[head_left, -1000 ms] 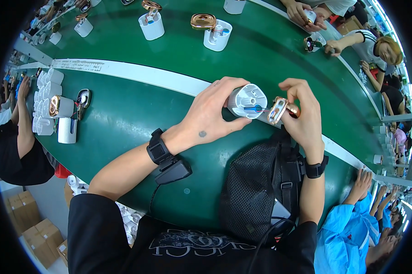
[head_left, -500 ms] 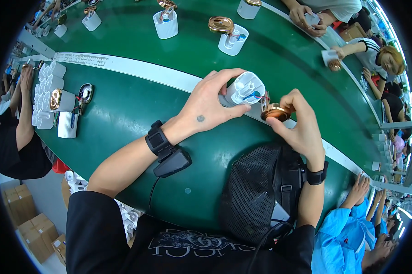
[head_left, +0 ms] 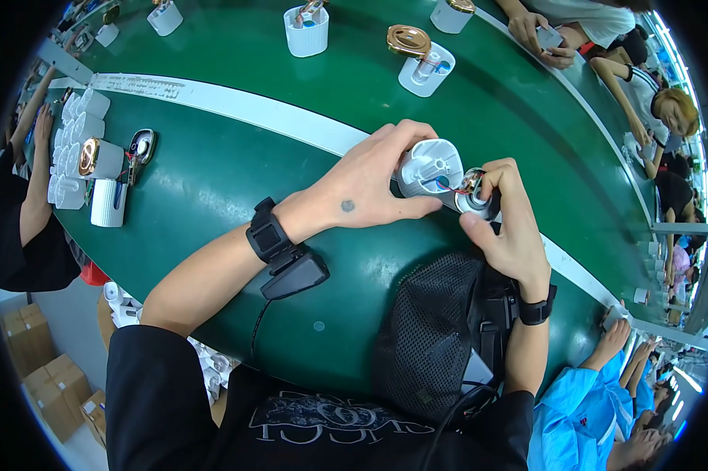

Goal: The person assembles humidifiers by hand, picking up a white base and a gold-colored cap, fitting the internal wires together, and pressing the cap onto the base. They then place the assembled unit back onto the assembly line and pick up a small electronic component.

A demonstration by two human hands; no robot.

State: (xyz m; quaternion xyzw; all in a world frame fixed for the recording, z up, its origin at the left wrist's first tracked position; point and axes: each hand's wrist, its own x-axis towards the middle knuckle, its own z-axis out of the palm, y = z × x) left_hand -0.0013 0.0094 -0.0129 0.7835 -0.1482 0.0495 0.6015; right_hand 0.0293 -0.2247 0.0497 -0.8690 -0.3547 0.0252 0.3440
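Note:
My left hand (head_left: 363,182) is closed around a white oval plastic housing (head_left: 435,161), its open end tipped up so the moulded posts inside show. Thin red and blue wires run from this housing to a lid assembly (head_left: 478,196), which my right hand (head_left: 515,224) pinches just beside the housing's rim. The lid's inner side, with silvery and coppery parts, faces up; my fingers cover some of it. Both pieces are held above the white strip (head_left: 279,125) that edges the green work surface, close together. Whether they touch, I cannot tell.
Beyond the strip, similar white housings with gold lids (head_left: 409,39) stand on the green belt. More white housings (head_left: 78,133) are grouped at left, near another person's arm. A black mesh bag (head_left: 425,330) lies before me. A person in a blue jacket (head_left: 582,408) is at right.
My right hand has turned the lid assembly from its gold face to its inner side and brought it nearer the housing. The housing is slightly lower. Units on the belt have shifted right.

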